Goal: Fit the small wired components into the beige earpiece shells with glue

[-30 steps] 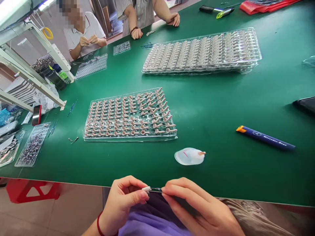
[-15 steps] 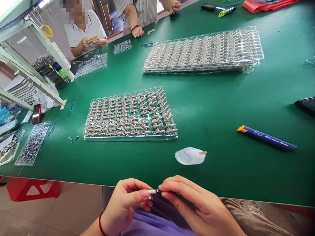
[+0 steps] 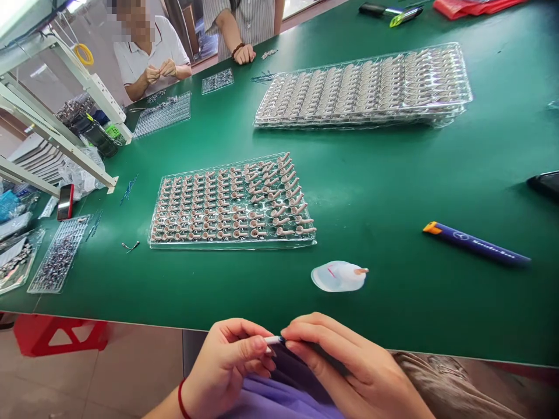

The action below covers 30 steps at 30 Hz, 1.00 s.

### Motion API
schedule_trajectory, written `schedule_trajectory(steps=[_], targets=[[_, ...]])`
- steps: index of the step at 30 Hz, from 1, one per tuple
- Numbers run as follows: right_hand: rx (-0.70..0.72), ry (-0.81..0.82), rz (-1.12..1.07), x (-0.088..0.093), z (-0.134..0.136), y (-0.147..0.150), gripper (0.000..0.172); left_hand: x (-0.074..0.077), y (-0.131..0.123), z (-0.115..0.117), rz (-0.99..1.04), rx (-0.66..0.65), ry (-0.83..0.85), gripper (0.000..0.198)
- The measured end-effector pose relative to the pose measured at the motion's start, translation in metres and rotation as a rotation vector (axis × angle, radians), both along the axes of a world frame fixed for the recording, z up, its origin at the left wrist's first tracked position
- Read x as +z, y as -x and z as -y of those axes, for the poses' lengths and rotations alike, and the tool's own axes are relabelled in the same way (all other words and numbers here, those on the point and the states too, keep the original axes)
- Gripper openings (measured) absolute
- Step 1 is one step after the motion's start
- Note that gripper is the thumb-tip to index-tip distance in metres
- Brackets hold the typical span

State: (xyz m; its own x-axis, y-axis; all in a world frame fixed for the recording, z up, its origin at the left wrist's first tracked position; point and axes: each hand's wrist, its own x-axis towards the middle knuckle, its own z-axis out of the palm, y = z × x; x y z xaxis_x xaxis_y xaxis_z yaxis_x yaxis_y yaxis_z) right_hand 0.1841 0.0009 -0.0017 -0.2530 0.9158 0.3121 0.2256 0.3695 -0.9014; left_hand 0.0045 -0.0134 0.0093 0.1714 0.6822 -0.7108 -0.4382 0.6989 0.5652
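Below the near edge of the green table [image 3: 393,192], my left hand [image 3: 227,366] pinches a small white part [image 3: 272,340] between thumb and forefinger. My right hand [image 3: 349,366] meets it from the right, its fingertips closed on a thin dark piece [image 3: 282,340] that touches the white part's end. Both hands hover over purple cloth in my lap. On the table ahead lies a clear tray [image 3: 231,203] filled with several rows of small pink parts. A clear squeeze bottle [image 3: 338,276] with an orange tip lies on its side nearer to me.
A stack of clear trays [image 3: 362,87] sits far right. A blue pen-like item [image 3: 476,244] lies at the right, a dark object [image 3: 544,183] at the right edge. Two people work at the far side. Smaller trays [image 3: 56,256] and a metal rack [image 3: 65,116] stand left.
My hands have drawn closer together, so the dark piece and white part now meet and less of them shows. A far person's hand has left the table.
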Motion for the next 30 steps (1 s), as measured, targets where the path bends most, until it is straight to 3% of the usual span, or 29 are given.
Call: schedule_trajectory(steps=[8,20,30], targets=[[0.035,0.033,-0.042,-0.001,0.0005,0.0033,0.014,-0.0028,-0.0023,0.0006,0.063,-0.019,0.032,0.031],[0.072,0.34,-0.095,-0.0082,-0.003,-0.0056,0.014,-0.002,-0.0037,-0.0015,0.137,-0.014,0.091,0.035],[0.014,0.261,-0.132,-0.0068,0.0002,-0.0033,0.011,-0.0038,-0.0042,-0.0012,0.12,-0.021,0.063,0.035]])
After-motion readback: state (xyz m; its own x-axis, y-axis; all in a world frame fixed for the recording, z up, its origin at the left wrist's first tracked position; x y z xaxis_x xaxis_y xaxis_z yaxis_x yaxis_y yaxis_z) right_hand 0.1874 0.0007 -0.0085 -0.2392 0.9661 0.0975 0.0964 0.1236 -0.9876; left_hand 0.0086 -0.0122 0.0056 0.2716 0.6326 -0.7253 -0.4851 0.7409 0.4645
